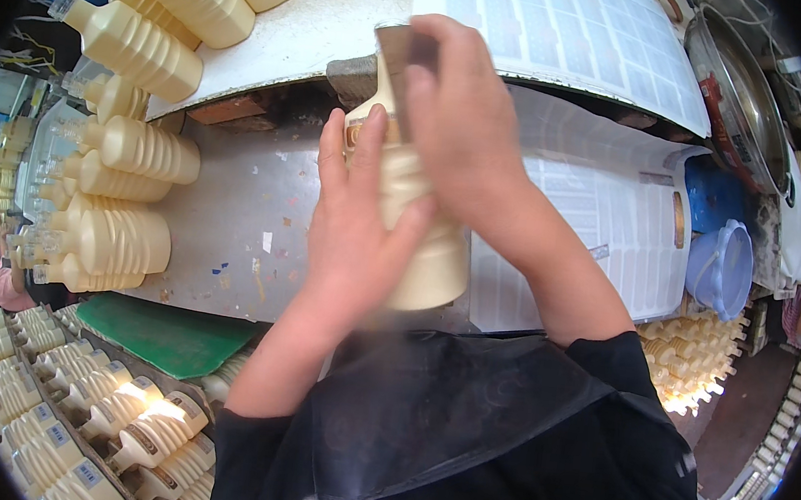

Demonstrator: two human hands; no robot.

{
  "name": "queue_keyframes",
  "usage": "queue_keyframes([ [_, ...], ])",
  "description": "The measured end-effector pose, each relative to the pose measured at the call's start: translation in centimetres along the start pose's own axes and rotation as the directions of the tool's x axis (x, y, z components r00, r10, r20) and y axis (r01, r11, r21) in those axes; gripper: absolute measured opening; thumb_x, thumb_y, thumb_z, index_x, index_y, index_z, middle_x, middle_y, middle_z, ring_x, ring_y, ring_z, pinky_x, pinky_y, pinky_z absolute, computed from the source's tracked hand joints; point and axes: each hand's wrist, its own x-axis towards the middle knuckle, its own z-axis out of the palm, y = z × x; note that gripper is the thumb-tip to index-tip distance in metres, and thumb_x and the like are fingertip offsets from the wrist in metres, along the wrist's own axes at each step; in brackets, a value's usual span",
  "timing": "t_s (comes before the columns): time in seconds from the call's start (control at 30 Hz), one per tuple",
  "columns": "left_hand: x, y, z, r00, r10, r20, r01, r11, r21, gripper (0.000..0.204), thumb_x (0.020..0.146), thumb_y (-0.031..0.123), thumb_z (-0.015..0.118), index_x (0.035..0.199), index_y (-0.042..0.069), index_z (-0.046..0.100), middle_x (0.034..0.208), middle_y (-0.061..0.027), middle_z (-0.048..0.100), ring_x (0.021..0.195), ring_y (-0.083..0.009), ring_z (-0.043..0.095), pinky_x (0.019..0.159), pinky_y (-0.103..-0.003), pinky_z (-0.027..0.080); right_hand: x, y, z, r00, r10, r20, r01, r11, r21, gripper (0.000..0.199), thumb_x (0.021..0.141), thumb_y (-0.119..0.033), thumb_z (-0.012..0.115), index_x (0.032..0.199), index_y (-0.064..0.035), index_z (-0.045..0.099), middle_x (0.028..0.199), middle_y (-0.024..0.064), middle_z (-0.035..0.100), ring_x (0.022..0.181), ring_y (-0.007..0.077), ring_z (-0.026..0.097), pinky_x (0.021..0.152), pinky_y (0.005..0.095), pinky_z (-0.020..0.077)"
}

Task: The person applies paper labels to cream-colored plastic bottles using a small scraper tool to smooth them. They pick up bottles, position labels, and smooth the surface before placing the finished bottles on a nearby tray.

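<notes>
A cream plastic bottle with wavy ribbed sides lies on the bench in front of me, its neck pointing away. My left hand grips its left side, fingers stretched along the shoulder and thumb across the body. Beneath those fingers part of a brown-and-gold label shows on the bottle. In my right hand, smeared by motion, is a flat dark brownish piece, held over the bottle's neck and shoulder. Whether it touches the bottle I cannot tell.
Several unlabelled cream bottles lie stacked at left. Translucent label sheets cover the bench's right and the raised white shelf. A blue bucket and metal basin stand at right. Labelled bottles fill the lower left beside a green board.
</notes>
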Motion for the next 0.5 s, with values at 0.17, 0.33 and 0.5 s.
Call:
queue_keyframes([
  [0.17,-0.1,-0.1,0.0,0.999,-0.042,0.029,0.043,0.997,-0.056,0.094,0.092,0.043,0.066,0.162,0.003,0.018,0.163,-0.0318,0.018,0.152,-0.0451,0.023,0.122,-0.049,0.025,-0.9,4.3,-1.0,0.994,0.091,-0.065,-0.088,0.995,0.039,0.038,0.098,-0.010,0.055,0.134,-0.0014,0.049,0.130,0.0213,0.058,0.119,0.0408,0.058,0.103,0.0465,0.0464],
  [0.33,0.0,-0.6,0.4,1.000,-0.002,-0.001,0.002,1.000,0.006,0.106,0.084,0.032,0.074,0.162,0.001,0.009,0.164,-0.0291,0.017,0.144,-0.0465,0.038,0.112,-0.049,0.042,-1.1,5.2,-1.2,0.991,0.122,-0.064,-0.113,0.985,0.127,0.041,0.099,-0.014,0.055,0.138,0.0002,0.047,0.136,0.0208,0.057,0.124,0.0380,0.057,0.107,0.0442,0.0444],
  [0.5,-0.3,-0.4,0.2,0.981,-0.181,0.067,0.192,0.954,-0.232,0.114,0.079,0.033,0.080,0.161,-0.003,0.009,0.159,-0.0304,0.028,0.142,-0.0448,0.041,0.114,-0.048,0.040,-0.7,2.5,-1.9,0.994,0.102,-0.028,-0.095,0.978,0.184,0.040,0.099,-0.013,0.055,0.136,0.0010,0.047,0.133,0.0240,0.057,0.123,0.0390,0.057,0.105,0.0442,0.0455],
])
